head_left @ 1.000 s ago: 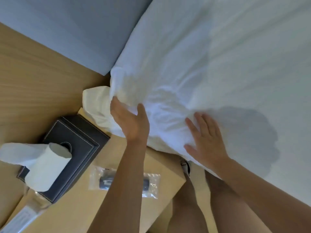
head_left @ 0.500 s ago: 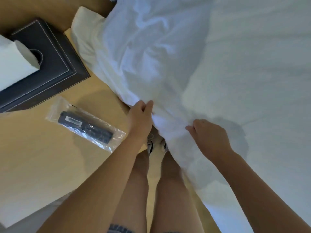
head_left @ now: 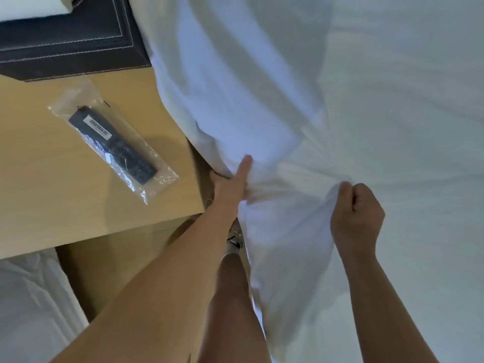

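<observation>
1. Across the top and right of the view, the rumpled white bed sheet (head_left: 379, 106) fills more than half the picture. It drapes over the bed's edge and hangs down beside the person's bare legs. Half a second ago it lay slacker; now its folds run tight toward both hands.
2. Left of it comes the light wooden bedside table (head_left: 47, 200), its near corner just beside the hanging cloth. It takes up more of the frame than before.
3. At the back of that table sits the dark leather tissue box (head_left: 78, 45) with pale stitching. It has slid up to the top-left corner of the view, cut off by the top edge.
4. Now the right hand (head_left: 356, 213): a tight fist, fingers curled round a bunched fold of the sheet at the bed's edge. A moment ago it only curled loosely on the cloth.
5. The left hand (head_left: 230, 187) is by the table corner. Its thumb stretches straight along the top of the sheet and its fingers are tucked out of sight under the fold, pinching the edge. Earlier the thumb lay close against the fingers.
6. On the table, the black remote control (head_left: 112, 145) lies slantwise in its clear plastic bag (head_left: 159, 176), in the same spot as before.
7. Smallest of all, a white shoe (head_left: 234, 242) peeks out on the floor between the left forearm and the hanging cloth.
</observation>
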The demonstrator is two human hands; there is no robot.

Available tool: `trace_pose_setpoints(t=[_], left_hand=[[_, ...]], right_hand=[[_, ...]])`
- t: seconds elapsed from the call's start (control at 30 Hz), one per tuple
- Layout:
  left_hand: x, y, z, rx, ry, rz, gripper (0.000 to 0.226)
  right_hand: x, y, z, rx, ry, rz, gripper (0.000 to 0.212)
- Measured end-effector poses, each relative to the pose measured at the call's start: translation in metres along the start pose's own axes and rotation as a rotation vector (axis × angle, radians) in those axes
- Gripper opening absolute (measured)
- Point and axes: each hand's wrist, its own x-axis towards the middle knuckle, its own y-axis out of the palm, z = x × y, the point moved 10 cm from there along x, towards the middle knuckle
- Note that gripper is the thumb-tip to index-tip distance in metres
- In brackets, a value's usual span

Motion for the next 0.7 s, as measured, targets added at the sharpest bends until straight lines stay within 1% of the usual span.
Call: trace_pose_setpoints(t=[0.03,0.07,0.1,0.17,0.2,0.23,0.27,0.33,0.37,0.4,0.43,0.5,0.53,0.6,0.63,0.7], left_hand=[[0.001,0.013,0.009,-0.113,-0.077,0.102,0.092],[-0.003,0.026,0.007,-0.167,-0.082,0.197,0.076],[-0.011,0.035,-0.003,-0.178,-0.039,0.254,0.059],[-0.026,0.03,-0.021,-0.165,0.089,0.254,0.034],[-0.036,0.016,-0.025,-0.175,0.154,0.229,0.025],[-0.043,-0.007,-0.029,-0.18,0.226,0.179,0.021],[-0.05,-0.042,-0.033,-0.204,0.305,0.072,0.023],[-0.059,-0.104,-0.037,-0.172,0.424,-0.171,0.027],[-0.056,-0.12,-0.035,-0.062,0.437,-0.271,0.027],[-0.049,-0.123,-0.033,0.068,0.428,-0.348,0.032],[-0.041,-0.118,-0.032,0.188,0.415,-0.396,0.04],[-0.032,-0.096,-0.032,0.265,0.43,-0.436,0.049],[-0.03,-0.083,-0.031,0.237,0.448,-0.417,0.048],[-0.024,-0.061,-0.016,0.071,0.46,-0.295,0.036],[-0.024,-0.05,-0.004,-0.006,0.438,-0.201,0.029],[-0.023,-0.028,0.028,-0.088,0.396,0.049,0.023]], right_hand=[[0.001,0.0,-0.003,0.013,0.002,-0.02,0.047],[0.002,0.0,-0.005,0.039,0.017,-0.039,0.046],[0.002,0.0,-0.008,0.07,0.042,-0.049,0.045],[-0.001,-0.001,-0.009,0.115,0.073,-0.061,0.038],[-0.005,-0.003,-0.005,0.124,0.056,-0.066,0.033],[-0.009,-0.003,0.003,0.135,0.017,-0.062,0.029],[-0.015,0.003,0.015,0.125,-0.048,-0.016,0.026],[-0.032,0.032,0.039,-0.016,-0.203,0.168,0.025],[-0.042,0.049,0.042,-0.116,-0.259,0.265,0.028],[-0.047,0.062,0.035,-0.198,-0.264,0.318,0.03],[-0.047,0.07,0.025,-0.225,-0.233,0.333,0.031],[-0.045,0.073,0.008,-0.142,-0.203,0.315,0.03],[-0.049,0.069,0.003,-0.114,-0.236,0.299,0.03],[-0.065,0.064,-0.009,-0.168,-0.329,0.283,0.033],[-0.076,0.063,-0.017,-0.222,-0.368,0.292,0.03],[-0.089,0.059,-0.033,-0.288,-0.421,0.294,0.016]])
